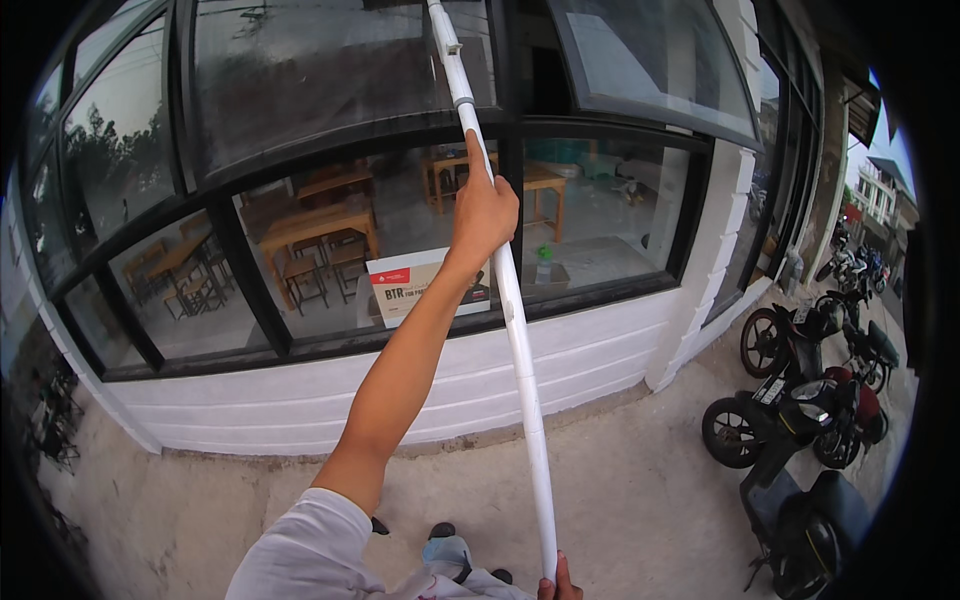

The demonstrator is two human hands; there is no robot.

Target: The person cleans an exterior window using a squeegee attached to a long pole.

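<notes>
A long white pole [529, 390] rises from the bottom of the view, leaning slightly left, and runs out past the top edge. My left hand [486, 206] grips it at mid-length, index finger laid straight along the shaft. Near the bottom edge my right hand [561, 581] holds its lower end and is partly cut off by the frame. Above my left hand the pole has a grey collar and a small clip [453, 49]. Behind its upper part is a large dark glass pane [322, 82] in a black frame; the pole's tip is out of view.
An outward-tilted window sash [660, 67] hangs at upper right. Below the windows runs a white grooved wall [600, 349]. A printed sign [397, 289] and wooden tables [319, 225] show through the glass. Parked motorcycles [806, 409] line the right side of the concrete ground [622, 480].
</notes>
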